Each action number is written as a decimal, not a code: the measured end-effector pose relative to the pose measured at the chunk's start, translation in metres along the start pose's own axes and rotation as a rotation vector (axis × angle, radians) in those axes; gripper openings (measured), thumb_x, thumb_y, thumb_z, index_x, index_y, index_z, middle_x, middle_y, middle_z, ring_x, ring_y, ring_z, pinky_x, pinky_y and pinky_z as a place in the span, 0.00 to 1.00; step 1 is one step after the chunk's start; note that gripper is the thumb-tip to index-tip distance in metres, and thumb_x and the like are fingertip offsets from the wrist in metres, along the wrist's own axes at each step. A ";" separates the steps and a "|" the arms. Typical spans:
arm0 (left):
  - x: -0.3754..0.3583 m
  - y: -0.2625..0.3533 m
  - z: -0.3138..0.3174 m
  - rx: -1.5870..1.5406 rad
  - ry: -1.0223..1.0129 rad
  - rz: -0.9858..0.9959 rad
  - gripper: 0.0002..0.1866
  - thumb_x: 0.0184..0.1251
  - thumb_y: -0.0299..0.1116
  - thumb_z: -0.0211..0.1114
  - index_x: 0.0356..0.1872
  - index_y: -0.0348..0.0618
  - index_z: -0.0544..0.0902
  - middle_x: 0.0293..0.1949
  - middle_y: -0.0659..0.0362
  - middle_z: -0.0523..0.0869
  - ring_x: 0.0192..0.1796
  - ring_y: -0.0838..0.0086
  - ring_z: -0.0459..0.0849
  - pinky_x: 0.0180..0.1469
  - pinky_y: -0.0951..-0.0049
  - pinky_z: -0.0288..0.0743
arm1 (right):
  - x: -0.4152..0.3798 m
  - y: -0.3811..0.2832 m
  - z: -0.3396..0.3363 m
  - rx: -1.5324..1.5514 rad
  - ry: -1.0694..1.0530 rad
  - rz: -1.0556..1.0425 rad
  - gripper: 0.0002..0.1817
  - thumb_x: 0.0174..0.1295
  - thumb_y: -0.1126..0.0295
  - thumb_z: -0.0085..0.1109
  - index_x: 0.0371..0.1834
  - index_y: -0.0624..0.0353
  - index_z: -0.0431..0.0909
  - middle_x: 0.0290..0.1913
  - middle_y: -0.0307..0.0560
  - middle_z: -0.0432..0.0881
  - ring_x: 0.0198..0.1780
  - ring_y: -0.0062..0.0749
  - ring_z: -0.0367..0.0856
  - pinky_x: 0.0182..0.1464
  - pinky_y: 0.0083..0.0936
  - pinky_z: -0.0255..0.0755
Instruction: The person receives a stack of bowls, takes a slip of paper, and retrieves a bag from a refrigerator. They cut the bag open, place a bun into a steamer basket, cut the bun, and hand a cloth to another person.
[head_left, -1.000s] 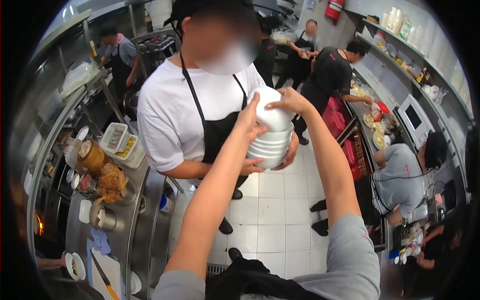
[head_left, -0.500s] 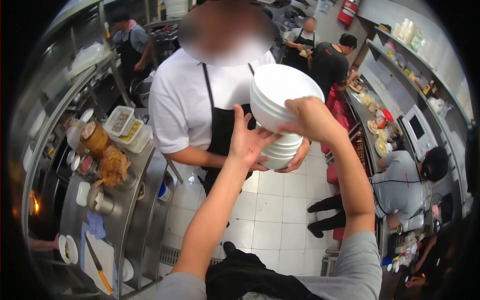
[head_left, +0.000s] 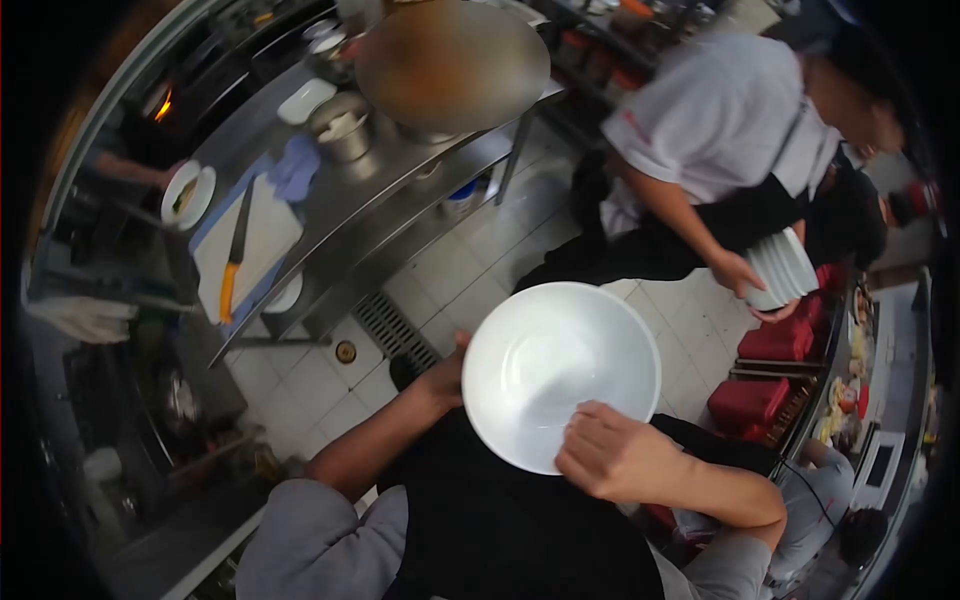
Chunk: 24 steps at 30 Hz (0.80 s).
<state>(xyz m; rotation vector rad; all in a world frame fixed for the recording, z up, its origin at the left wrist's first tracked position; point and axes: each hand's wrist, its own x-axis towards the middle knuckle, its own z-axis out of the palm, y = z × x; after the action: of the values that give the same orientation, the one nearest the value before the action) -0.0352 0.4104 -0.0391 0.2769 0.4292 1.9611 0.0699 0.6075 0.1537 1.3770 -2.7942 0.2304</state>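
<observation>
A large white bowl (head_left: 545, 365), the top one of what was a stack, is in front of my body with its hollow facing up; whether others sit beneath it cannot be seen. My right hand (head_left: 610, 450) grips its near right rim, fingers curled over the edge. At the left rim my left hand (head_left: 447, 380) holds the bowl from the side, its fingers mostly hidden behind it. A co-worker in a white shirt (head_left: 715, 110) at the upper right holds a tilted stack of smaller white bowls (head_left: 782, 270).
On the steel counter (head_left: 385, 180) at the left lie a cutting board (head_left: 265, 245), a knife with a yellow handle (head_left: 230, 285), a blue cloth (head_left: 293, 168) and a metal pot (head_left: 343, 128). Red bins (head_left: 748, 405) stand at the right. A floor drain (head_left: 395, 325) shows below.
The large bowls have come away from the smaller stack and down toward my body. The co-worker has moved right with the smaller bowls. My view has turned toward the left counter.
</observation>
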 end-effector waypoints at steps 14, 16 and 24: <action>-0.167 0.093 0.013 0.305 0.489 0.023 0.73 0.28 0.85 0.60 0.72 0.35 0.57 0.69 0.49 0.65 0.71 0.62 0.64 0.71 0.61 0.59 | 0.121 0.001 0.015 0.784 0.210 0.546 0.56 0.44 0.43 0.75 0.72 0.59 0.58 0.73 0.65 0.55 0.72 0.54 0.60 0.70 0.47 0.56; -0.165 0.107 0.003 0.315 0.510 -0.017 0.75 0.25 0.85 0.61 0.72 0.35 0.56 0.70 0.49 0.65 0.72 0.62 0.63 0.72 0.60 0.57 | 0.115 -0.011 0.078 1.235 0.131 0.659 0.58 0.49 0.52 0.73 0.78 0.57 0.44 0.76 0.61 0.49 0.77 0.52 0.49 0.73 0.46 0.49; -0.174 0.079 -0.139 0.679 0.530 -0.218 0.73 0.36 0.86 0.55 0.75 0.35 0.49 0.73 0.48 0.59 0.75 0.62 0.57 0.75 0.61 0.48 | 0.120 0.005 0.276 1.914 0.287 0.906 0.52 0.45 0.69 0.55 0.78 0.57 0.43 0.75 0.51 0.55 0.76 0.40 0.50 0.75 0.33 0.42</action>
<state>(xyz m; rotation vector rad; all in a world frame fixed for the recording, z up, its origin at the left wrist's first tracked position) -0.0818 0.1985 -0.1321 0.1198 1.4142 1.6018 0.0064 0.4775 -0.1102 -0.4643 -2.0416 3.0211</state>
